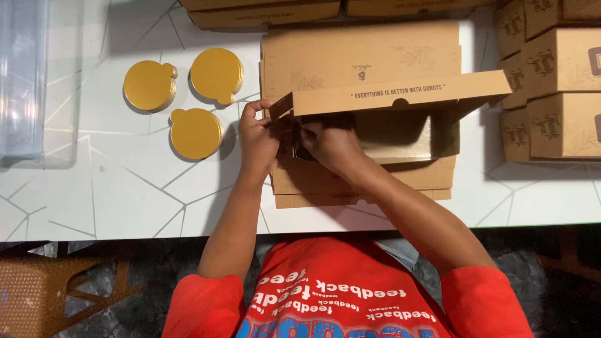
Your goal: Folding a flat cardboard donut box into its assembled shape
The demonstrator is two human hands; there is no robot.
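Note:
A brown cardboard box (400, 94) stands half-folded on a stack of flat box blanks (369, 184), its lid flap raised toward me. My left hand (258, 139) grips the box's left end flap from outside. My right hand (330, 145) reaches inside the box at the same left end, fingers pressed against the inner side wall. Both hands are on the cardboard.
Three stacks of round gold cake boards (195, 133) lie on the white table (113, 188) to the left. Finished brown boxes (554, 81) are piled at the right. A clear plastic bin (22, 75) is at the far left; more cardboard (263, 12) is along the far edge.

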